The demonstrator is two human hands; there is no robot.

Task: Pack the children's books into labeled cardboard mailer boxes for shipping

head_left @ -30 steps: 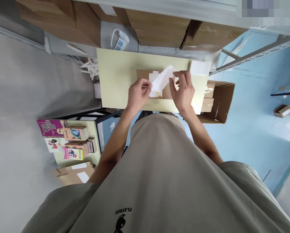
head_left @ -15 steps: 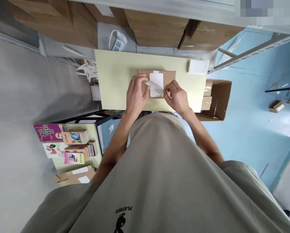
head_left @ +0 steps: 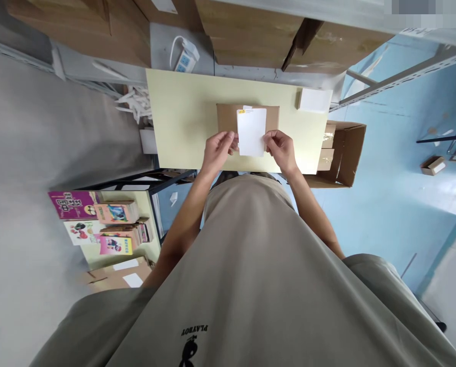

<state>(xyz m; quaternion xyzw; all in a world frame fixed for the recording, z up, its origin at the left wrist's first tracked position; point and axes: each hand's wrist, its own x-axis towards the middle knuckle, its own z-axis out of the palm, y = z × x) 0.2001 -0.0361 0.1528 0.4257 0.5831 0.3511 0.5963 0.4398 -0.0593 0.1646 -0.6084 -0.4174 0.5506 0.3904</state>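
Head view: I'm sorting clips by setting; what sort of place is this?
Probably a packing or storage area: cardboard boxes on metal shelving, an open carton beside the table, and piled books nearby.

A white sheet (head_left: 251, 133) overlapped brown cardboard (head_left: 226, 119).
Rectangular and nearly flat, the sheet bore a small yellow mark (head_left: 241, 111) at its far left corner; beneath it, the cardboard lay on the pale yellow tabletop (head_left: 185, 117).

I see a sheet (head_left: 251, 133) over the carton (head_left: 226, 118) on the counter (head_left: 182, 122), an open box (head_left: 356, 155) off its right end, a power strip (head_left: 187, 57) behind its left half.
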